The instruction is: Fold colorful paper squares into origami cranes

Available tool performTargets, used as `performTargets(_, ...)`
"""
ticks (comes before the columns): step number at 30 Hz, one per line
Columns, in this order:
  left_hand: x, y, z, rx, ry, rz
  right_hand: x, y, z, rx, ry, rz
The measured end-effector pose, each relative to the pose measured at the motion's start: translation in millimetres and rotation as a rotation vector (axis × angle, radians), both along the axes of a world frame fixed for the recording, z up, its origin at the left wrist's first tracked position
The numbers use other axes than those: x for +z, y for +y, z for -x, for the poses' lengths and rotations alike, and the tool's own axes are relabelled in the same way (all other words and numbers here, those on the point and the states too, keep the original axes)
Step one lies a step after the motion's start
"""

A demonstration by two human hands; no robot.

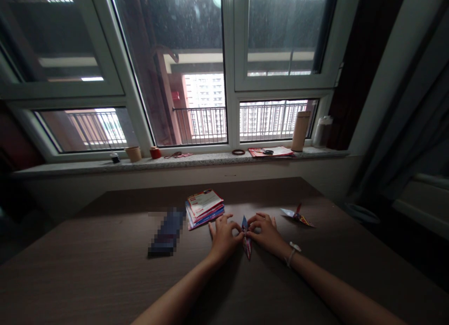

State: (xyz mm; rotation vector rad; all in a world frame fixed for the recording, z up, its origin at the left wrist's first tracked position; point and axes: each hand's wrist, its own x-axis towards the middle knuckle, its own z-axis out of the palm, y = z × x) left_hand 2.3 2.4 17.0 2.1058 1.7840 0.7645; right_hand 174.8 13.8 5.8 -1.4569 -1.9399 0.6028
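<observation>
A narrow folded paper (247,248), pointed at both ends and printed in blue and red, lies between my hands over the table. My left hand (225,234) pinches its left side near the middle with thumb and forefinger. From the other side, my right hand (265,231) pinches it too, the remaining fingers curled loosely. A folded paper crane (297,216) with a white wing and a red-yellow wing rests to the right, apart from my hand. A stack of printed paper sheets (205,205) sits just beyond my left hand.
A dark pixelated object (167,234) lies on the brown table (87,255) at the left. Along the window sill (210,159) stand a tan cup (133,154), a small red container (155,152), scissors (268,152) on papers, a tan cylinder (300,131) and a clear jar (322,132).
</observation>
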Motion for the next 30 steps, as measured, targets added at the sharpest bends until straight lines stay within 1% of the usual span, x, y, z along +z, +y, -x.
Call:
performTargets(4,-2.1,0.5,1.5,0.007,-0.003,-0.014,1.2,0.4,-1.8,0.01,0.001,0.009)
performTargets(8,-0.5,0.7,1.3,-0.001,0.006,-0.002,3.0,-0.5,-2.4,0.008,-0.001,-0.021)
performTargets(20,-0.7,5.8,4.2,0.01,0.018,0.009,0.2,1.2,-1.9,-0.038,0.009,-0.007)
performTargets(30,-0.3,4.2,4.7,0.012,0.048,0.009,-2.0,2.3,0.7,-0.059,-0.013,0.014)
